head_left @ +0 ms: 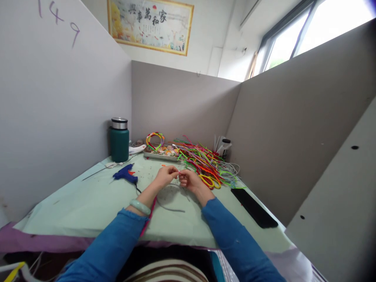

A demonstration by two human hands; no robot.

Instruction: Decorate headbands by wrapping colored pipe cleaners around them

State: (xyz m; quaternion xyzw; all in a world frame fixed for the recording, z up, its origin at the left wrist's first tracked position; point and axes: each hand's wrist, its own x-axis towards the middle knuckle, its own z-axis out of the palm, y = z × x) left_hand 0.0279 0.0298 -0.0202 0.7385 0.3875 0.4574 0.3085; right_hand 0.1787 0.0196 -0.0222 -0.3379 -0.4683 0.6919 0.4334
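My left hand [167,176] and my right hand [190,180] meet above the middle of the table, fingertips pinched together. Between them shows a small pink piece [179,172], too small to make out clearly. A fuzzy magenta pipe cleaner [149,219] runs down beside my left wrist; whether it joins the piece in my fingers is hidden. Below the hands lies a thin grey curved wire [172,210], partly covered by them. To the left a blue glue gun [126,173] rests on its side, apart from my left hand.
A heap of colourful pipe cleaners [202,158] lies behind my right hand, with grey coiled wire [233,169] alongside. A metal tray [160,157] of small pieces holds up a multicoloured ring [147,139]. A green flask [119,143] stands left; a black flat object [254,208] lies right. Partitions enclose the table.
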